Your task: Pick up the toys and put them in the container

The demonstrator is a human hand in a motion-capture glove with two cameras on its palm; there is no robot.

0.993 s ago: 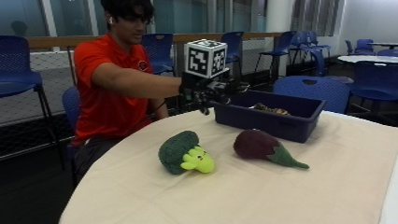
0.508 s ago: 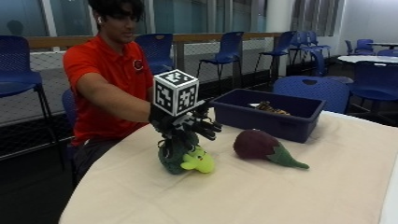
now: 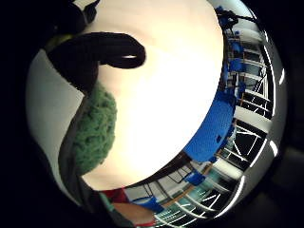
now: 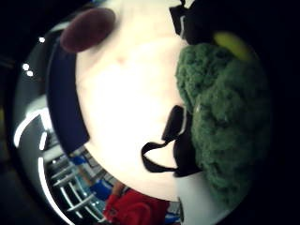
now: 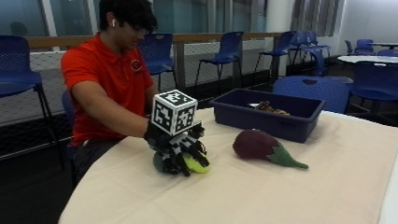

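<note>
Lighting: even indoor light in the outside view, moderately bright; soft, faint shadows under the green plush broccoli toy (image 5: 180,163) and the purple plush eggplant toy (image 5: 258,144).
Glare: the cream cloth-covered round surface (image 5: 261,196) washes out to near white in both palm views.
Focus: outside view slightly soft throughout; the broccoli's texture blurs close to the palm cameras.
Distortion: palm views bend the background chairs and railings strongly toward dark rims.
</note>
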